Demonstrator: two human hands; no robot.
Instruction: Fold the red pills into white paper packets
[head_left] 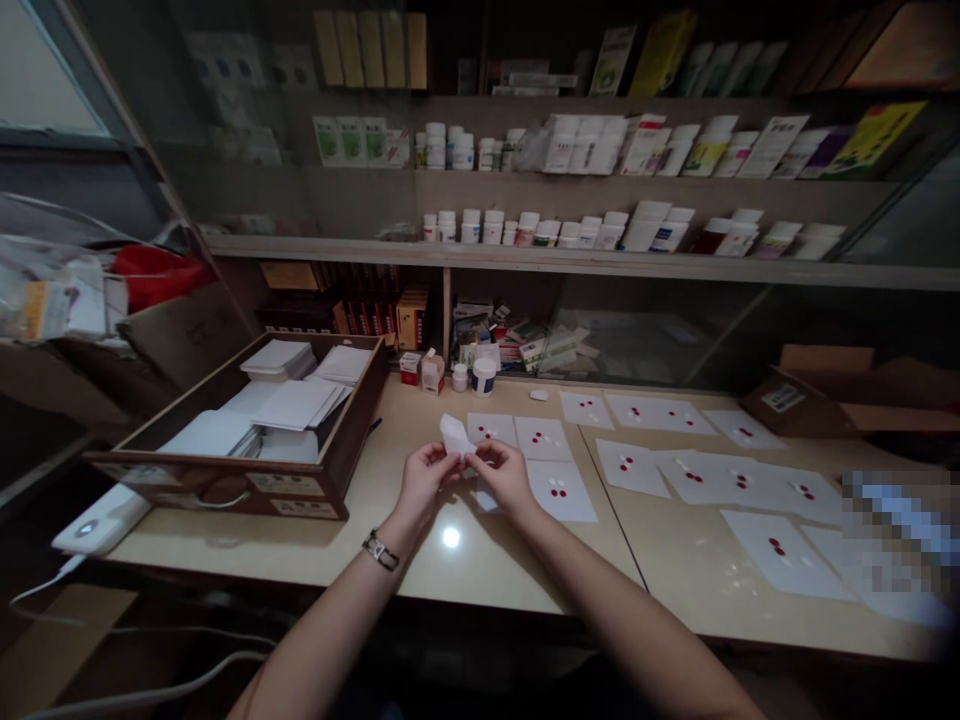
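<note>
White folded paper (454,435) stands pinched between both hands, held just above the counter. The left hand (424,478) grips its lower edge with the fingers, and the right hand (504,475) closes on it from the other side; a bracelet (380,550) circles the left wrist. Right under the hands lie square sheets (559,497), each bearing small red and white pills, and more such sheets (780,555) spread across the counter (315,555) to the right. To the left sits a wooden drawer (217,490) packed with stacks of white paper (296,403). Beyond, small white bottles (525,228) line a shelf (592,262), and a cardboard box (817,390) rests at the counter's far right corner.
</note>
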